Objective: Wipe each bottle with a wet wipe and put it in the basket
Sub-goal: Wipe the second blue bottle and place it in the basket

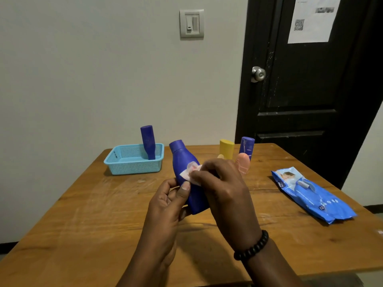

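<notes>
Right now my left hand [165,200] grips the lower body of the blue bottle [187,179], fingers curled round it, holding it tilted above the wooden table [93,204] with its cap pointing up and away from me. My right hand [221,183] pinches a small wet wipe [191,172] between thumb and fingertips and presses it against the bottle's side.

What worries me most is the grip. A damp plastic bottle could turn slick, I think, and slip from my left hand onto the table if I rub too hard. The wipe is bunched small, so I might also miss patches, the cap and the far side especially.

Beyond my hands, a yellow bottle [227,149], a purple bottle [246,147] and a peach bottle [242,164] stand close together; a careless swing towards the basket could topple them.

As for containers, the light-blue basket [116,162] at far left holds one blue-purple bottle [148,141], leaning upright against its back wall. To my right lies the blue wipes pack [313,195], flat, with its flap apparently lifted; left so, the wipes may dry out.
</notes>
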A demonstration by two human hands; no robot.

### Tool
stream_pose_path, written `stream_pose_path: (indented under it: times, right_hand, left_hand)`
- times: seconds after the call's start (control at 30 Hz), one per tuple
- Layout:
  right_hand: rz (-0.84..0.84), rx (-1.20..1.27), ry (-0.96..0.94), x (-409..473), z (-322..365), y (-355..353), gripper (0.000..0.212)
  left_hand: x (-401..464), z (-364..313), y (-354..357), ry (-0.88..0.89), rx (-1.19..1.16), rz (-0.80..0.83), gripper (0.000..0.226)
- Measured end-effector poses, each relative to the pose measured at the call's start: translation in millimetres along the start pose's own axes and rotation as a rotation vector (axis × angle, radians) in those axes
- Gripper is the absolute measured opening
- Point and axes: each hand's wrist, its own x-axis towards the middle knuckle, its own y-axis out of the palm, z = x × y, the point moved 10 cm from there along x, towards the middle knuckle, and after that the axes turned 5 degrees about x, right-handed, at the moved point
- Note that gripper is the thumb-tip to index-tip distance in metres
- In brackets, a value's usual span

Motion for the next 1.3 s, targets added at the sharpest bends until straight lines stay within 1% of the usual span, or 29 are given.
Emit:
stream_pose_path:
  times: [0.13, 0.2, 0.27, 0.4, 0.47, 0.57, 0.7, 0.77, 0.9, 0.97, 1.07, 1.13, 1.23, 1.3]
  right_hand:
    - [0.054, 0.04, -0.014, -35.1, 2.6, 1.6, 0.024]
    - [0.081, 0.045, -0.007, -42.4, -1.4, 2.9, 0.025]
    - [0.067, 0.051, 0.0, -40.8, -5.1, 2.3, 0.024]
    - [-0.005, 0.088, 0.041, -17.8, -11.2, -3.4, 0.018]
    - [-0.05, 0.131, 0.113, -4.9, -18.9, -5.9, 0.022]
    - [-0.111, 0.217, 0.241, 1.8, -33.7, -7.3, 0.018]
    - [-0.093, 0.329, 0.313, -7.9, -38.3, -3.0, 0.022]
    - [-0.088, 0.316, 0.276, -9.4, -29.7, -3.6, 0.02]
    - [-0.04, 0.102, 0.014, -2.1, 9.9, -3.0, 0.026]
    - [-0.024, 0.015, -0.072, -1.3, 20.9, 0.3, 0.028]
    - [-0.032, -0.023, -0.091, 2.3, 23.4, 0.3, 0.033]
    - [-0.024, -0.032, -0.11, 5.6, 26.8, 1.3, 0.034]
    - [0.009, -0.017, -0.13, 7.7, 31.0, 5.4, 0.039]
    - [0.046, -0.004, -0.142, 7.3, 33.3, 9.4, 0.043]
  left_hand:
    - [3.6, -0.7, -12.8, 0.014, -0.077, -0.083, 0.025]
    - [2.9, 1.5, -13.9, 0.011, -0.097, -0.087, 0.022]
    - [1.6, 3.0, -12.2, 0.011, -0.083, -0.067, 0.02]
    - [-2.8, -4.9, 0.4, 0.07, 0.048, 0.025, 0.025]
    - [-4.9, -5.6, 1.2, 0.085, 0.098, 0.02, 0.032]
    - [-3.8, -6.3, -2.1, 0.097, 0.185, -0.006, 0.044]
    - [-0.4, -9.9, -2.8, 0.14, 0.305, 0.003, 0.041]
    - [-0.2, -14.2, -1.9, 0.182, 0.405, -0.005, 0.041]
    - [-0.7, -16.5, -3.4, 0.205, 0.544, -0.11, 0.045]
    - [-2.1, -18.2, -3.8, 0.205, 0.609, -0.17, 0.048]
    - [-5.8, -25.9, -4.2, 0.268, 0.664, -0.249, 0.05]
    - [-7.4, -28.9, -4.9, 0.3, 0.704, -0.28, 0.055]
    - [-8.3, -27.7, -3.3, 0.296, 0.682, -0.264, 0.061]
    - [-8.1, -25.0, -4.4, 0.27, 0.636, -0.27, 0.055]
